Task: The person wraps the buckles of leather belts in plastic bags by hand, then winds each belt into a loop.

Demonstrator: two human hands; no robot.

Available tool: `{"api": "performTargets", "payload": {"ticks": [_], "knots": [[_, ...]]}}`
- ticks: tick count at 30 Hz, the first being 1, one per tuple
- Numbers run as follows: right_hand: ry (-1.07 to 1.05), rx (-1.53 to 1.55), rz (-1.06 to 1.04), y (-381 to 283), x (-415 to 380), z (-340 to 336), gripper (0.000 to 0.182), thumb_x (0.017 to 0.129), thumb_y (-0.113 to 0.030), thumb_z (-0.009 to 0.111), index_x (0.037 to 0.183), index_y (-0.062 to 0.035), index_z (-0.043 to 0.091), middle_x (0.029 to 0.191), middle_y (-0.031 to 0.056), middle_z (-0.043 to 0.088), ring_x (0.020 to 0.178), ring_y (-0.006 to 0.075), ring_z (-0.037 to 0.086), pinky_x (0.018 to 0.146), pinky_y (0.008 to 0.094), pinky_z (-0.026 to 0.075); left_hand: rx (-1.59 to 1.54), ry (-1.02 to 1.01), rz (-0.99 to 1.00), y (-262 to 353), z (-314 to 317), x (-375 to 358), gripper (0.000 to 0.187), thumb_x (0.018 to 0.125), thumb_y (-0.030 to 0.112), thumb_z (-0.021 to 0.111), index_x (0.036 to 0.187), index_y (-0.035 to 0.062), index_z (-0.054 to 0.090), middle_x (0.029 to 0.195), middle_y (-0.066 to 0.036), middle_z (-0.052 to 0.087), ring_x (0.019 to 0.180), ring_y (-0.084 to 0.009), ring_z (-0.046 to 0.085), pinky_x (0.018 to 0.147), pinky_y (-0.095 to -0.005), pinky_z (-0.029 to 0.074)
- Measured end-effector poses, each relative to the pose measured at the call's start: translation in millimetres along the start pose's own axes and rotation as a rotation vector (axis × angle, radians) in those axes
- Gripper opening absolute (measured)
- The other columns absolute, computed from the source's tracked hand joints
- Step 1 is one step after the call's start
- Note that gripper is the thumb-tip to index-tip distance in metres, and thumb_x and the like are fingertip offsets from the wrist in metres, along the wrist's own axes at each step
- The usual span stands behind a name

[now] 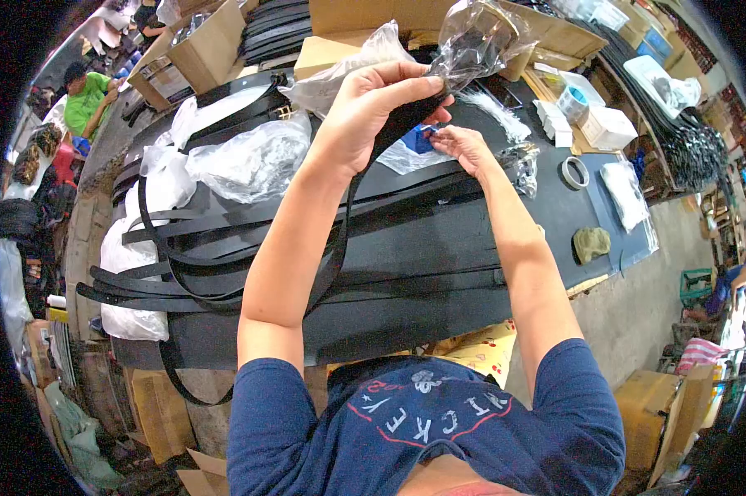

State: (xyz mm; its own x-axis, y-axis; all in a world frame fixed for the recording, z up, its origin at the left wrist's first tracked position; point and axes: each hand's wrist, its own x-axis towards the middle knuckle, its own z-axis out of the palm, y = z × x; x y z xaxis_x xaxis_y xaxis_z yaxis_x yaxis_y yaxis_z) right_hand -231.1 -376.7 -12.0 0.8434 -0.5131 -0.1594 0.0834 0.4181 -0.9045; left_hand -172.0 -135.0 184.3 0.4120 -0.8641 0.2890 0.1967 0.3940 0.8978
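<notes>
My left hand (378,107) is raised over the far part of the black table (422,240), its fingers closed on a black belt (345,215) that hangs down and loops to the left. At its fingertips is a clear plastic bag (480,37) with something dark and shiny inside. Lower and to the right, my right hand (462,147) has its fingers bent beside a small blue item (418,139); whether it grips this is unclear. More black belts (216,225) lie lengthwise across the table.
White plastic bags (245,161) lie on the left of the table. Open cardboard boxes (199,62) stand along the far side. At the right are a tape roll (574,173), a white box (608,129) and a green cloth (591,245). A person in green (88,103) is at far left.
</notes>
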Motion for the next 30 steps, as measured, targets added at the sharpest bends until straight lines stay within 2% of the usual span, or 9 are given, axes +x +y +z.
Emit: {"api": "performTargets", "payload": {"ticks": [11, 14, 20, 23, 24, 27, 28, 29, 30], "knots": [[-0.022, -0.035, 0.044, 9.8, 1.3, -2.4, 0.02, 0.077, -0.013, 0.07, 0.087, 0.0028, 0.063, 0.086, 0.0122, 0.065, 0.078, 0.0218, 0.064, 0.075, 0.0334, 0.053, -0.002, 0.052, 0.007, 0.7, -4.9, -1.0, 0.017, 0.084, 0.016, 0.063, 0.092, 0.0009, 0.064, 0.081, -0.007, 0.066, 0.069, -0.0117, 0.063, 0.068, -0.0241, 0.051], [0.0, -0.042, 0.128, 8.7, 4.5, -4.4, 0.023, 0.079, -0.014, 0.068, 0.091, 0.0049, 0.062, 0.088, 0.0152, 0.064, 0.084, 0.0236, 0.064, 0.08, 0.0358, 0.052, -0.053, 0.056, -0.006, 2.7, -7.3, -1.4, 0.014, 0.083, 0.01, 0.064, 0.091, -0.0009, 0.062, 0.082, -0.009, 0.065, 0.07, -0.0153, 0.065, 0.065, -0.0255, 0.054], [-0.073, -0.077, 0.325, 4.4, 18.8, 0.3, 0.014, 0.075, -0.013, 0.066, 0.082, -0.0022, 0.061, 0.075, 0.0108, 0.059, 0.07, 0.0246, 0.06, 0.069, 0.0382, 0.052, 0.006, 0.024, 0.033, 4.5, -8.9, -6.7, 0.016, 0.084, 0.014, 0.062, 0.093, 0.0004, 0.064, 0.084, -0.007, 0.066, 0.071, -0.0116, 0.063, 0.07, -0.0247, 0.051], [-0.052, -0.119, 0.429, -1.6, 22.7, 3.5, 0.014, 0.074, -0.014, 0.067, 0.078, -0.0024, 0.063, 0.077, 0.0104, 0.06, 0.076, 0.0229, 0.059, 0.077, 0.037, 0.05, -0.004, 0.05, 0.038, 1.3, -5.8, -7.2, 0.016, 0.085, 0.013, 0.061, 0.093, -0.0001, 0.063, 0.082, -0.007, 0.065, 0.071, -0.0117, 0.062, 0.07, -0.024, 0.05], [0.003, -0.211, 0.398, -1.4, 22.8, 8.4, 0.012, 0.071, -0.014, 0.066, 0.079, -0.0049, 0.061, 0.074, 0.0086, 0.058, 0.066, 0.0219, 0.055, 0.066, 0.0391, 0.051, 0.023, 0.05, 0.051, -0.5, -4.5, -7.0, 0.015, 0.085, 0.012, 0.061, 0.093, -0.0004, 0.063, 0.082, -0.007, 0.065, 0.071, -0.0117, 0.062, 0.07, -0.0237, 0.05], [0.067, -0.452, 0.282, -5.2, 17.4, 14.9, 0.01, 0.068, -0.013, 0.067, 0.067, -0.0067, 0.059, 0.062, 0.0039, 0.053, 0.056, 0.0167, 0.05, 0.052, 0.0309, 0.042, 0.04, 0.079, 0.05, -7.8, 0.6, -3.3, 0.014, 0.085, 0.011, 0.062, 0.093, -0.0006, 0.063, 0.081, -0.006, 0.065, 0.072, -0.0114, 0.061, 0.07, -0.0242, 0.049], [-0.036, -0.437, 0.273, -11.1, 17.9, 14.4, 0.011, 0.067, -0.013, 0.067, 0.062, -0.0082, 0.059, 0.054, 0.0007, 0.048, 0.047, 0.0137, 0.044, 0.045, 0.0291, 0.033, 0.029, 0.076, 0.062, -12.1, 0.3, -0.6, 0.016, 0.084, 0.01, 0.063, 0.095, -0.0016, 0.062, 0.082, -0.007, 0.065, 0.071, -0.0128, 0.063, 0.067, -0.0246, 0.051], [0.094, -0.56, 0.178, -7.6, 15.2, 17.0, 0.013, 0.067, -0.013, 0.066, 0.057, -0.0093, 0.057, 0.05, -0.0005, 0.047, 0.042, 0.0122, 0.039, 0.042, 0.0301, 0.029, 0.018, 0.074, 0.071, -15.5, 0.8, 1.4, 0.018, 0.083, 0.009, 0.064, 0.097, -0.0027, 0.061, 0.083, -0.009, 0.065, 0.07, -0.0142, 0.064, 0.064, -0.025, 0.053], [0.094, -0.608, 0.174, -6.8, 17.2, 17.6, 0.015, 0.066, -0.013, 0.066, 0.055, -0.0092, 0.056, 0.051, -0.0002, 0.048, 0.042, 0.0118, 0.039, 0.042, 0.03, 0.028, 0.019, 0.068, 0.075, -16.5, 3.4, 2.4, 0.018, 0.083, 0.009, 0.064, 0.097, -0.0027, 0.061, 0.083, -0.009, 0.065, 0.07, -0.0142, 0.064, 0.064, -0.025, 0.053]]}}
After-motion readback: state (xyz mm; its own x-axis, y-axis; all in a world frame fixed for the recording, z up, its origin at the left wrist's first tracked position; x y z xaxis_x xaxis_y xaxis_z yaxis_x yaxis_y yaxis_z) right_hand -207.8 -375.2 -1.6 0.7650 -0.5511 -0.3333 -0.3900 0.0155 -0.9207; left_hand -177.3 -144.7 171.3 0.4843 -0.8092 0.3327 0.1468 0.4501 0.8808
